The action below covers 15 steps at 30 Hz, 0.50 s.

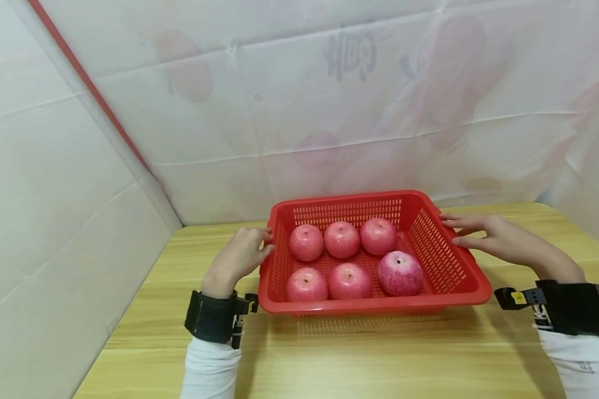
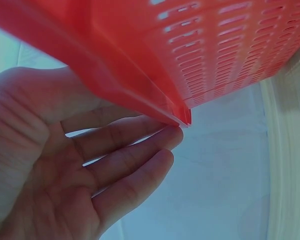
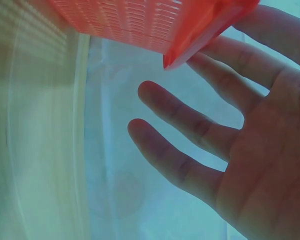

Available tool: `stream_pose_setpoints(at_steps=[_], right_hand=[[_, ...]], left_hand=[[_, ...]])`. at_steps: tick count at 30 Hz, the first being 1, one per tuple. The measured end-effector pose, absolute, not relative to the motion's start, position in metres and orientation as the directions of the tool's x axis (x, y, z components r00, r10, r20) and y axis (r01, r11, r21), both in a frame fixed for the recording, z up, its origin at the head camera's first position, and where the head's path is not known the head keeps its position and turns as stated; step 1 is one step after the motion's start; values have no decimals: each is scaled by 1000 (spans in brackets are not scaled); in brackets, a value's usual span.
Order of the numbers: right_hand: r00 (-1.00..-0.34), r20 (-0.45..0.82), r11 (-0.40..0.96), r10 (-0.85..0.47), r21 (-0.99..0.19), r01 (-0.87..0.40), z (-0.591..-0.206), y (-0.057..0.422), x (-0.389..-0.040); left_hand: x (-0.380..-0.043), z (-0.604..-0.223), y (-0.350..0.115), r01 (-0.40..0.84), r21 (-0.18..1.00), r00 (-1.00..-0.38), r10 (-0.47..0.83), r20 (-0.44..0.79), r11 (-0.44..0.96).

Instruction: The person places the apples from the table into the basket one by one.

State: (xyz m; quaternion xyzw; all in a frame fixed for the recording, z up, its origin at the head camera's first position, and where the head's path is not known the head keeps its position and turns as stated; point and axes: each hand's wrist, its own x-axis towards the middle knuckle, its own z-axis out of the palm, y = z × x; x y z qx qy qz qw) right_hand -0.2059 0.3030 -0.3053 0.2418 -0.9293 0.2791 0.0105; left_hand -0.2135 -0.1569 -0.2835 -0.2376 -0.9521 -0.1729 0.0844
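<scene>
A red plastic basket [image 1: 374, 306] with slotted walls sits at the middle of the wooden table. Inside it lie several pink-red apples [image 1: 341, 239]; one darker, streaked apple [image 1: 400, 273] is at the front right. My left hand [image 1: 239, 255] touches the basket's left rim; in the left wrist view its fingers [image 2: 135, 157] reach under the rim, nearly straight. At the right rim, my right hand [image 1: 504, 241] touches with thumb and fingertips. The right wrist view shows its ring and little fingers [image 3: 175, 160] spread and apart from the basket.
Wood-grain table surface [image 1: 329, 360] extends in front of the basket and to both sides. Behind it hangs a pale printed cloth wall [image 1: 279, 122], close to the basket's back rim. Another pale wall [image 1: 55, 194] with a red strip stands at the left.
</scene>
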Motion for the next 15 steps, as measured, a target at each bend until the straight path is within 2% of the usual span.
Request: stream_pose_setpoints(at_steps=[15], right_hand=[[-857,185,714,-481,-484,-505,-306,305,-209]], left_hand=[[-211,-286,-155,478,298,-874,416,251,826]])
